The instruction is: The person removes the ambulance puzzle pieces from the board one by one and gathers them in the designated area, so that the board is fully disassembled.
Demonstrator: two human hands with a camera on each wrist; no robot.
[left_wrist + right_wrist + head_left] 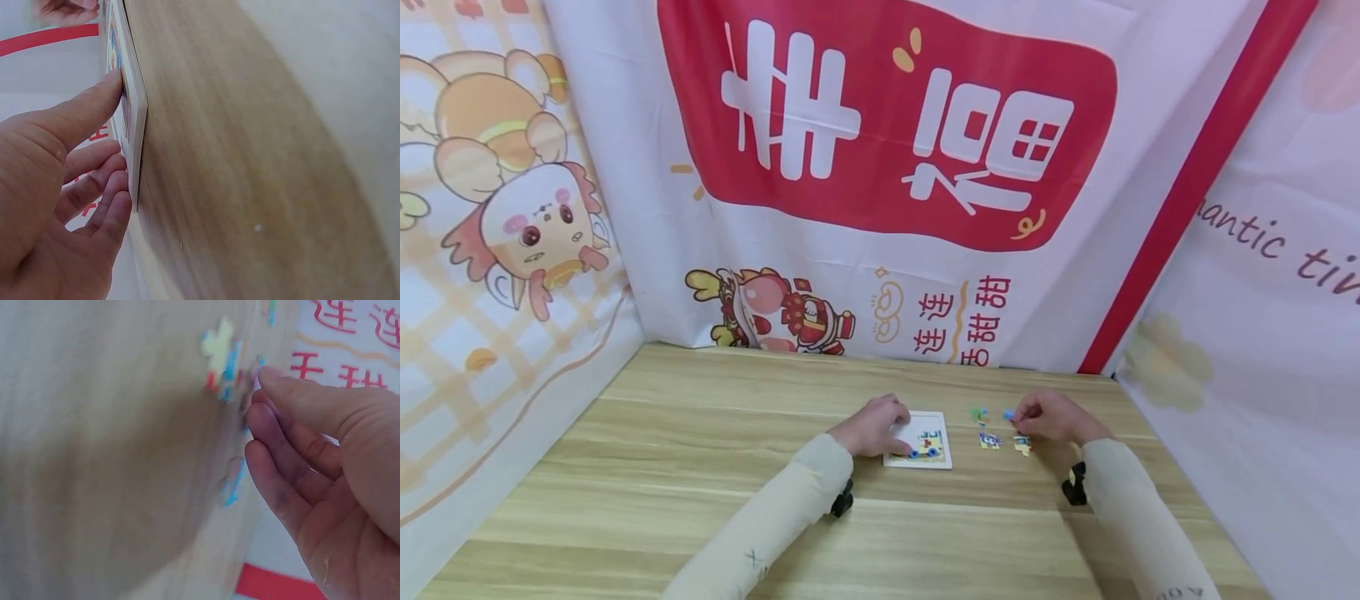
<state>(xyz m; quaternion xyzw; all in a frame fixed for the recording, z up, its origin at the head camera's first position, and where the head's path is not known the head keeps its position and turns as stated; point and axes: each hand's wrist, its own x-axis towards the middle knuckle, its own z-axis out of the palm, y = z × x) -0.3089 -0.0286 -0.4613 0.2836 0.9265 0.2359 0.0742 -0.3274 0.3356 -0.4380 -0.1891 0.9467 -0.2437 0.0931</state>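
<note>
A white square puzzle tray lies on the table, with a partly assembled colourful picture in its near right part. My left hand rests on its left side. In the left wrist view the thumb presses on the tray's face, while the loosely bent fingers touch its edge. Right of the tray, my right hand pinches a small puzzle piece between thumb and fingertips; the fingers hide most of it. Loose pieces lie near that hand: a green one, a blue one, a purple-and-white one and a yellowish one.
The wood-grain table meets a white printed cloth with a red banner along its back. Printed cloth walls stand at the left and right. Each wrist carries a black device.
</note>
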